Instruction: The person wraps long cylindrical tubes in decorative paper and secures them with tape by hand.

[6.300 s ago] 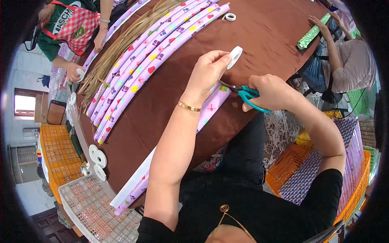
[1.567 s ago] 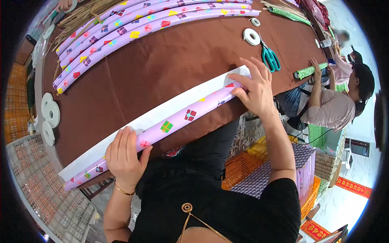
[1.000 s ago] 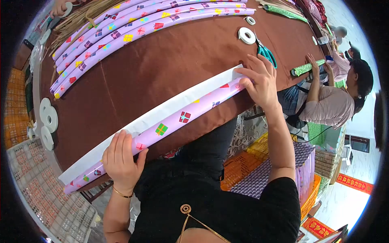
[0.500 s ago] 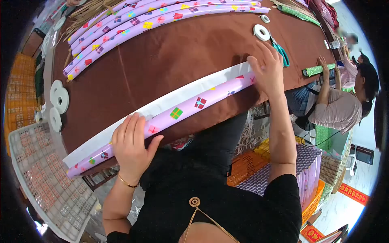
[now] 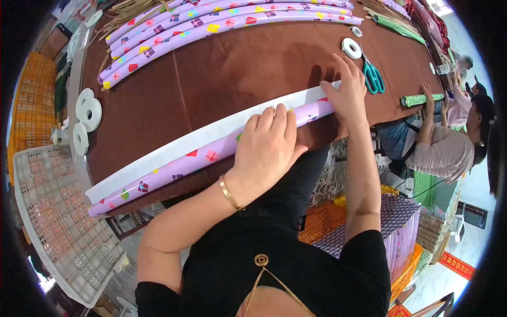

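And here the lilac gift-print roll (image 5: pixel 182 168) is laid along the near edge of the brown-covered table (image 5: pixel 227 84), its white flap (image 5: pixel 200 136) bared on the far side. The roll's right half is crossed by the left hand (image 5: pixel 266 145), fingers extended over it, unclenched. The right-hand end is partly covered by the right hand (image 5: pixel 348 95), fingers raised; whether anything is pinched cannot be told. Just beyond, teal-handled scissors (image 5: pixel 373 79) are set beside a white tape ring (image 5: pixel 357 52). Farther off, more lilac rolls (image 5: pixel 227 26) are lined up.
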A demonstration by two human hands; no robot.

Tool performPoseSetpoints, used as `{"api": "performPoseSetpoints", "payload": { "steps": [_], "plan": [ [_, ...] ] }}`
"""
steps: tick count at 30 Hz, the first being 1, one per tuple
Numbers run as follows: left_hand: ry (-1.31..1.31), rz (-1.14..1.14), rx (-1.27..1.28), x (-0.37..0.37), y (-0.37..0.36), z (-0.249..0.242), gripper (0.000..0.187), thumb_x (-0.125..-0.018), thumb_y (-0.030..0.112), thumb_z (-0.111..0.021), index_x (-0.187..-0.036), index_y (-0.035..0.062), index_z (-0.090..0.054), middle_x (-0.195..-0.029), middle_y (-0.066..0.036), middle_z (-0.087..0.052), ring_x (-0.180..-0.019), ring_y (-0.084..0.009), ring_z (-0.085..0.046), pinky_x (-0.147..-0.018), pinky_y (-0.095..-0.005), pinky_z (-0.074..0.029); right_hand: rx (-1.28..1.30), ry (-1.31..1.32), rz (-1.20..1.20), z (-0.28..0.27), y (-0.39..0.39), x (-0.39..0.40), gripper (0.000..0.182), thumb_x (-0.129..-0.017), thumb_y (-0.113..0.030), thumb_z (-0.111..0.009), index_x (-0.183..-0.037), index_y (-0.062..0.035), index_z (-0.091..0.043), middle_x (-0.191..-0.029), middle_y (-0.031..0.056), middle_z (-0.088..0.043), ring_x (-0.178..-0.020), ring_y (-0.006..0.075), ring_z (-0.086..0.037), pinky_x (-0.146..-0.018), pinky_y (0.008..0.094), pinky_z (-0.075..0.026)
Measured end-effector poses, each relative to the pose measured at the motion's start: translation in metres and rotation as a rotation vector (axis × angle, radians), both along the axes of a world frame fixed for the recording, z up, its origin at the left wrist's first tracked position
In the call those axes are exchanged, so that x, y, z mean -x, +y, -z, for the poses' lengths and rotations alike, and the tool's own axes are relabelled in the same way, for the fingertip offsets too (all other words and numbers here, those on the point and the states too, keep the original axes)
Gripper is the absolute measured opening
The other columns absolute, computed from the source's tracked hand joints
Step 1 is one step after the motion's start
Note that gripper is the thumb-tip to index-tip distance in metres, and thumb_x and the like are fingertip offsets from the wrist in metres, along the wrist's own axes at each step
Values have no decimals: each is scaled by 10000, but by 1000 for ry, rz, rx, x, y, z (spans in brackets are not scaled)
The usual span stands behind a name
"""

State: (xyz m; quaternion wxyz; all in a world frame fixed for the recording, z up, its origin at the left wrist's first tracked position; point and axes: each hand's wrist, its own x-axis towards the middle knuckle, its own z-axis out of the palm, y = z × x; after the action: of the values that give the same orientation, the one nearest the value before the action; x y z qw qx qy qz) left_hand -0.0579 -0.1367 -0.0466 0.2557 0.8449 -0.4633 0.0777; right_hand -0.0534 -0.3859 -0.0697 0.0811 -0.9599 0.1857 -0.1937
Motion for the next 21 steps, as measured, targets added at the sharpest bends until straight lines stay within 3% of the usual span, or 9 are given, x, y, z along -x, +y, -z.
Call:
{"api": "performPoseSetpoints", "payload": {
  "steps": [6, 9, 12, 13, 16, 18, 19, 20, 21],
  "plan": [
    [-40, -93, 33, -7, 5, 0, 617, -765, 342, -773, -1208, -35, -567, -1209, -178, -575, -1090, -302, -554, -907, -419, -452, -21, -55, -222, -9, 6, 10, 445, -788, -124, -713, -1231, -151, -675, -1364, 140, -565, -1279, 378, -481, -1083, 470, -378],
    [-53, -172, 16, -21, 15, -3, 630, -745, 323, -789, -1220, -19, -556, -1222, -173, -569, -1092, -309, -553, -928, -435, -438, -35, -202, -254, -9, -13, 9, 291, -835, -110, -680, -1123, -79, -712, -1217, 148, -653, -1203, 329, -566, -1035, 416, -427],
    [-54, -128, 7, -18, 23, -4, 588, -746, 288, -790, -1204, -9, -571, -1206, -161, -574, -1090, -299, -555, -932, -422, -441, -79, -282, -44, -13, -66, 9, 251, -882, -143, -651, -1085, -1, -696, -1149, 188, -669, -1106, 340, -625, -971, 389, -478],
    [-45, -77, 8, -14, 26, -5, 556, -753, 264, -785, -1196, -3, -580, -1191, -154, -580, -1087, -292, -558, -931, -416, -444, 48, -280, -18, -11, -92, 8, 272, -869, -161, -649, -1056, 32, -693, -1119, 220, -677, -1061, 388, -626, -924, 437, -489],
    [-3, -44, 7, -6, 28, 7, 482, -827, 222, -733, -1235, 13, -581, -1220, -156, -596, -1088, -314, -577, -932, -439, -445, 285, -94, 151, 17, -165, 15, 383, -917, -308, -598, -1135, -5, -686, -1192, 211, -657, -1104, 395, -606, -968, 476, -463],
    [-14, -40, 35, -3, 30, 12, 462, -825, 176, -728, -1237, 23, -588, -1201, -138, -608, -1060, -300, -591, -921, -428, -450, 162, 74, 304, 22, -182, 12, 387, -932, -342, -571, -1145, -40, -686, -1186, 196, -665, -1103, 400, -608, -964, 494, -465],
    [-8, -54, 32, -3, 32, 11, 464, -819, 170, -732, -1236, 25, -591, -1192, -131, -614, -1051, -302, -594, -913, -429, -451, 85, 153, 261, 3, -169, 12, 410, -948, -328, -532, -1165, -8, -668, -1127, 257, -667, -1068, 462, -607, -952, 507, -464],
    [-12, -47, 39, -4, 31, 8, 466, -813, 163, -736, -1235, 27, -593, -1184, -125, -621, -1041, -303, -598, -906, -429, -453, 53, 259, 339, -8, -159, 10, 374, -944, -310, -544, -1156, -31, -673, -1149, 241, -665, -1083, 442, -609, -941, 506, -476],
    [83, -60, 30, -6, 31, -3, 458, -822, 176, -733, -1232, 25, -596, -1162, -125, -632, -1033, -314, -598, -890, -434, -455, 297, 111, 184, 3, -174, 19, 338, -914, -297, -602, -1141, -61, -688, -1151, 234, -663, -1091, 438, -608, -915, 502, -501]
  ]
}}
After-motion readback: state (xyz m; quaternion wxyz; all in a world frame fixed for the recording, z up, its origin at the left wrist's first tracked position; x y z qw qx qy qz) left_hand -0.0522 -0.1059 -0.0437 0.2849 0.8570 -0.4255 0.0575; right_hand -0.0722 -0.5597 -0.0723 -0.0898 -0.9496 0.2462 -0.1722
